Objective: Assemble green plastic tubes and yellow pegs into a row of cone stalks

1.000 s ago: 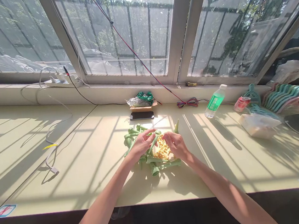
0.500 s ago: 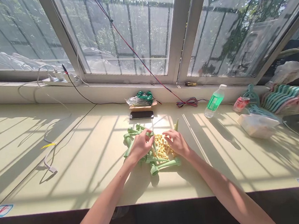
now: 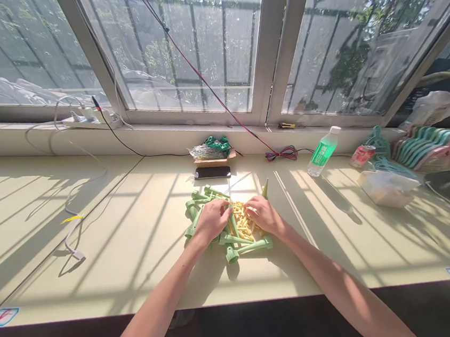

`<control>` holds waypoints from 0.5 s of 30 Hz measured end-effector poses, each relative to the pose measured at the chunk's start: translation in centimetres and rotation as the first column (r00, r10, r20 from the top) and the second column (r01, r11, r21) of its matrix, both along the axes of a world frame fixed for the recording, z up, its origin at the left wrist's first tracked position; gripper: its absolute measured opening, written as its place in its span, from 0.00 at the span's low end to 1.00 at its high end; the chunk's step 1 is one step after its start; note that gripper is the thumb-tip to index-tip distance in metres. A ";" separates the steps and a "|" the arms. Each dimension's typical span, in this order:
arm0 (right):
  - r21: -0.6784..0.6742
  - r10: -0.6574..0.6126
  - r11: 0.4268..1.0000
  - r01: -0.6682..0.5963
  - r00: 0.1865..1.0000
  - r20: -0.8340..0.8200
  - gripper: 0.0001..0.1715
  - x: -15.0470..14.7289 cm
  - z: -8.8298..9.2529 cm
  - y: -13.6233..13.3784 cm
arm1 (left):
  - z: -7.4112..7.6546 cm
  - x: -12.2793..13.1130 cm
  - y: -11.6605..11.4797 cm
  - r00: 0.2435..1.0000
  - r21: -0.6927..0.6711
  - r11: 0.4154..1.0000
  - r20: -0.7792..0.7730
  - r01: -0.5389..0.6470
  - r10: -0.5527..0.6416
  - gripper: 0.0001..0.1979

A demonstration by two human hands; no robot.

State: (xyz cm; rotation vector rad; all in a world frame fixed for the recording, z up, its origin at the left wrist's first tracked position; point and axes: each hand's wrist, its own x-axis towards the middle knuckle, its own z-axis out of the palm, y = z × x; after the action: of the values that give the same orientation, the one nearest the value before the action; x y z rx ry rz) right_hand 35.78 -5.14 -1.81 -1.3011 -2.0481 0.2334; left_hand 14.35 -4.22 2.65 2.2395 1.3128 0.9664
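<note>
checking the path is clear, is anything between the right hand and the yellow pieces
Nothing visible: the right hand is at the right edge of the yellow pieces. Green cones lie along their left and near sides, not between. Whether the hand touches them is unclear.

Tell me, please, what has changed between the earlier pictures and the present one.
The left hand has shifted slightly left and seems to have let go of a green spike, now beside the yellow pieces. The right hand has uncurled a little; whether it holds a piece is unclear. The phone, bottle and red can stayed in place.
</note>
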 end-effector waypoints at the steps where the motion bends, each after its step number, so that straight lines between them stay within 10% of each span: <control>1: -0.004 -0.004 1.000 0.004 1.000 -0.003 0.11 0.0 0.1 -0.1 | 0.0 0.0 0.0 1.000 0.002 1.000 -0.011 0.000 0.000 0.10; 15: -0.043 -0.027 0.999 0.026 0.999 -0.022 0.06 -0.3 0.5 -0.3 | 1.0 0.2 -0.6 0.998 0.050 0.999 0.066 -0.021 0.018 0.10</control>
State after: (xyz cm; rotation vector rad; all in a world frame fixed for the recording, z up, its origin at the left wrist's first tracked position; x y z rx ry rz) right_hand 35.52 -5.41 -1.33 -1.3446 -2.0156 0.2804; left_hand 14.51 -4.80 3.68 2.2162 1.2981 1.0824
